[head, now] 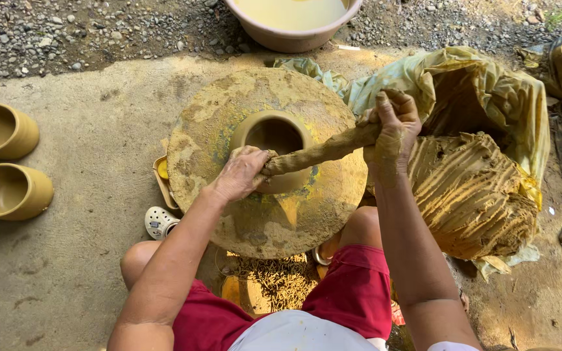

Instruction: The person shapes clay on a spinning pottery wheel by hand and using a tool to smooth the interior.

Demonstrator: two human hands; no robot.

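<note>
At frame centre a clay coil [323, 153] slants up toward the right across the pot [274, 140] on the wheel [261, 221] — left hand [242, 174] clenched around its lower end at the rim, right hand [391, 133] gripping the upper end, both fingers closed on clay.

The top edge cuts the basin [292, 26] (rim mostly gone), and the wheel [265, 162] hides a sandal [160, 222].

Sunlit concrete floor [79, 260] — gravel strip [66, 32] behind, 2 clay pots [4, 162] left.
</note>
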